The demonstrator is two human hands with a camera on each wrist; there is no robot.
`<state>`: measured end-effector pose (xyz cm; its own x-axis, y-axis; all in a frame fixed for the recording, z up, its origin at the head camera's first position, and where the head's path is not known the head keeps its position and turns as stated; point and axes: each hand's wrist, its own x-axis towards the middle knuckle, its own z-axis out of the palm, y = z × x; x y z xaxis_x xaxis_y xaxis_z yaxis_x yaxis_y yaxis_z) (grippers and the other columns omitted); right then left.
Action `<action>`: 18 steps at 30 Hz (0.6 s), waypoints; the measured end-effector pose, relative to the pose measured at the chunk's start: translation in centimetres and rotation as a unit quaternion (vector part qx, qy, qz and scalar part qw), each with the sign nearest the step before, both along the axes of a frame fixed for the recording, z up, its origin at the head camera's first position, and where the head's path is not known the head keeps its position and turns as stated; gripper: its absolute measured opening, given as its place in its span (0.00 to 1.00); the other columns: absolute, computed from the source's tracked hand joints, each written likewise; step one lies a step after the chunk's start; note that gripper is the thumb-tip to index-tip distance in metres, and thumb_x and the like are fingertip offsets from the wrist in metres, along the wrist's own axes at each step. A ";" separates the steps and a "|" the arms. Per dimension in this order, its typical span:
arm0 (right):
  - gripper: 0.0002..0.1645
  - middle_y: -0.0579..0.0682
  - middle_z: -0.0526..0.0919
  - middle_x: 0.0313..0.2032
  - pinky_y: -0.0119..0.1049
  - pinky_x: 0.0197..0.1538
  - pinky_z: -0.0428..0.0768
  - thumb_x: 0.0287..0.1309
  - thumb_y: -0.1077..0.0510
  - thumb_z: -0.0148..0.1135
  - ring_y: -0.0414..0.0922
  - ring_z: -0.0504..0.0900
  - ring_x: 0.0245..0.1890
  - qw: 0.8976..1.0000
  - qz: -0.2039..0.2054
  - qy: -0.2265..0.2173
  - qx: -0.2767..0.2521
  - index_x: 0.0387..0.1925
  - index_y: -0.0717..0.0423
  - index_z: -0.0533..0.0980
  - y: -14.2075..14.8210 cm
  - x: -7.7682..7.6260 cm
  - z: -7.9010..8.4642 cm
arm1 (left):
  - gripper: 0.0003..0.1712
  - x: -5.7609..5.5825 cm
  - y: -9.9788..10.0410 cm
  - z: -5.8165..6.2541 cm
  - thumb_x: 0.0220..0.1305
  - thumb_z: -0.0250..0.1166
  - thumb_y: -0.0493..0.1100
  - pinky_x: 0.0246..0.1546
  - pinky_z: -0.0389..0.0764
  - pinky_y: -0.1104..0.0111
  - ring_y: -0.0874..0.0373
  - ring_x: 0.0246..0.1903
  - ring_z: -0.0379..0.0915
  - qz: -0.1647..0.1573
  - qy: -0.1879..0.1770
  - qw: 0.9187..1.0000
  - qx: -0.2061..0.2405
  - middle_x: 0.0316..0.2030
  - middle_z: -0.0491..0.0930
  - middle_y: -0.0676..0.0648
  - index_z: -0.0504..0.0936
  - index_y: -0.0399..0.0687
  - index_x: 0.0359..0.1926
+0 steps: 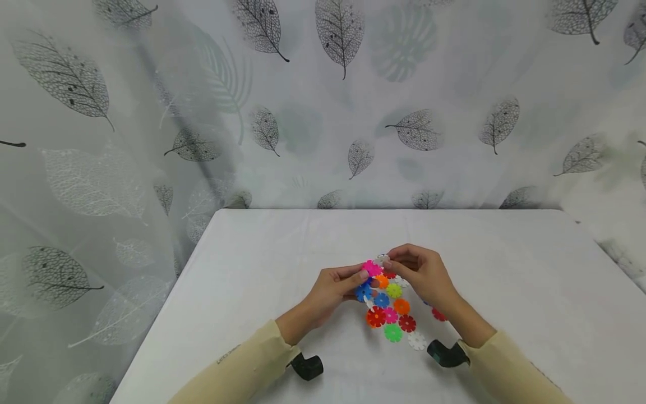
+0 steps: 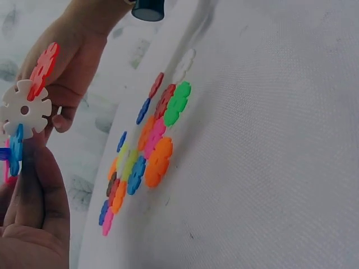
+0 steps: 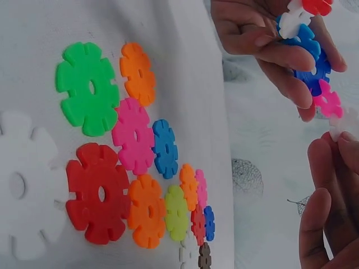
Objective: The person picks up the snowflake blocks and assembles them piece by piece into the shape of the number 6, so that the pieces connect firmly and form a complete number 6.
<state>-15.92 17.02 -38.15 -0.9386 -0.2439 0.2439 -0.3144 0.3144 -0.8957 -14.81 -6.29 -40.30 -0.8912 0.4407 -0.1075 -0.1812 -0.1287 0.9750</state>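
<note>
A chain of plastic flowers (image 1: 372, 269) is up above the table (image 1: 262, 258), the left hand (image 1: 328, 290) pinching a blue flower (image 3: 308, 79), the right hand (image 1: 423, 274) a white flower (image 1: 382, 260). Joining seems in hand; next wants a firm, square push. Loose flowers (image 1: 393, 333) lie on the table.

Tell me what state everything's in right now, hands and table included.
Left hand: holding the linked chain.
Right hand: pinching the white disc.
Linked chain: several discs joined, held up off the table.
White disc: against the chain's pink disc; can't tell if fully slotted.
Other discs: lying flat on the table.
Table: white, discs on it.
</note>
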 end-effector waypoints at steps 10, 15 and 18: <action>0.08 0.54 0.88 0.40 0.29 0.45 0.83 0.65 0.65 0.66 0.48 0.89 0.36 1.000 0.007 0.029 -0.011 0.45 0.62 0.81 -0.1 0.3 -0.5 | 0.23 0.1 0.1 0.0 0.73 0.63 0.47 0.51 0.83 0.60 0.50 0.43 0.87 -0.007 0.002 1.000 0.010 0.46 0.87 0.40 0.80 0.46 0.65; 0.08 0.51 0.88 0.38 0.28 0.45 0.83 0.65 0.63 0.67 0.44 0.88 0.35 0.999 -0.008 0.031 0.005 0.45 0.59 0.82 -0.1 0.6 -0.5 | 0.23 0.2 0.2 0.1 0.72 0.64 0.47 0.52 0.82 0.61 0.51 0.44 0.87 -0.010 0.007 1.000 0.003 0.46 0.87 0.41 0.80 0.46 0.65; 0.06 0.53 0.88 0.37 0.30 0.44 0.84 0.65 0.62 0.67 0.44 0.88 0.34 0.999 -0.015 0.028 0.006 0.43 0.57 0.83 -0.1 0.6 -0.5 | 0.23 0.2 0.2 0.1 0.73 0.63 0.47 0.51 0.83 0.61 0.51 0.44 0.86 -0.011 0.013 1.000 -0.004 0.46 0.87 0.40 0.80 0.44 0.65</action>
<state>-15.30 16.94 -38.69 -0.9304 -0.2188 0.2942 -0.3548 0.3349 -0.8729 -14.60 -6.05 -40.18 -0.8837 0.4597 -0.0877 -0.1583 -0.1173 0.9804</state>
